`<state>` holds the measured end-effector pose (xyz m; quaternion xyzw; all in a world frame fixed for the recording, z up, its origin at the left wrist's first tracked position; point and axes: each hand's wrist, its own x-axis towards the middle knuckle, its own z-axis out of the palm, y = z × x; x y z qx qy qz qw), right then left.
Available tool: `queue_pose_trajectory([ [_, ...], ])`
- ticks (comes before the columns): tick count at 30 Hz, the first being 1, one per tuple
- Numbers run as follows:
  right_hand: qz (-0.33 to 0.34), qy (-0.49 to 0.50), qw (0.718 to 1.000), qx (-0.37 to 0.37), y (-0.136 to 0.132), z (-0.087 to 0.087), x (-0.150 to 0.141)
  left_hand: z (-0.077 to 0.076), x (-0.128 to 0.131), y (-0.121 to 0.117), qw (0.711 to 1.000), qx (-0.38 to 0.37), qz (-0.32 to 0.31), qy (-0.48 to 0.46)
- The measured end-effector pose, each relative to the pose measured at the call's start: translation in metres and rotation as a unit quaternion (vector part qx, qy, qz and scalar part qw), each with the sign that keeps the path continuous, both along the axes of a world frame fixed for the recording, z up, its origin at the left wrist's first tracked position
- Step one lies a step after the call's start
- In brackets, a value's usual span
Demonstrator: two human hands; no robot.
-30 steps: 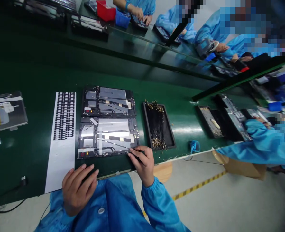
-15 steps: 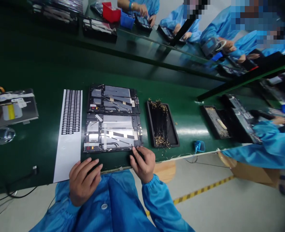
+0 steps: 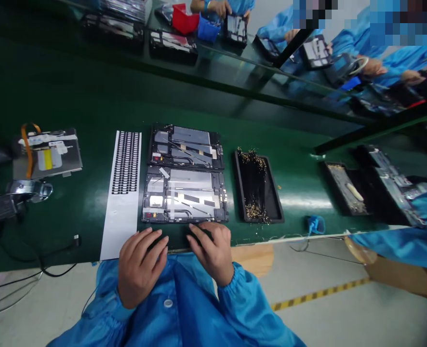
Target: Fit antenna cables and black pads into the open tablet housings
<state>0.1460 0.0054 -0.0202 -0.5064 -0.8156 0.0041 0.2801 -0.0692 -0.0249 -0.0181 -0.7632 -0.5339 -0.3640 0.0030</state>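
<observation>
Two opened tablet frames lie side by side on the green bench: the near one (image 3: 184, 195) and the far one (image 3: 186, 147). My left hand (image 3: 139, 262) rests flat at the bench's front edge, fingers spread, just in front of the near frame's left part. My right hand (image 3: 211, 250) lies beside it with fingers curled down on the bench, just below the near frame's front edge. I cannot make out anything under its fingers. A white sheet of small black stickers (image 3: 125, 185) lies left of the frames. A black tray of thin gold-tipped cables (image 3: 259, 185) stands to the right.
At the left lie a grey plate with yellow tape (image 3: 47, 154), a metal part (image 3: 29, 189) and a black cable (image 3: 54, 260). A small blue item (image 3: 314, 224) and another black tray (image 3: 343, 188) sit to the right. Other people in blue coats work across the bench and at the right.
My right hand has drawn back from the near frame's front right corner toward the bench edge and my left hand. The view has shifted so everything sits further right.
</observation>
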Motion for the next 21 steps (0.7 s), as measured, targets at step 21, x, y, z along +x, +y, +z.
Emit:
queue_pose_trajectory([
  [21, -0.020, 0.133, 0.988, -0.080, 0.024, -0.006, -0.027, -0.014, -0.006, 0.029, 0.998, -0.049, 0.038, 0.020],
])
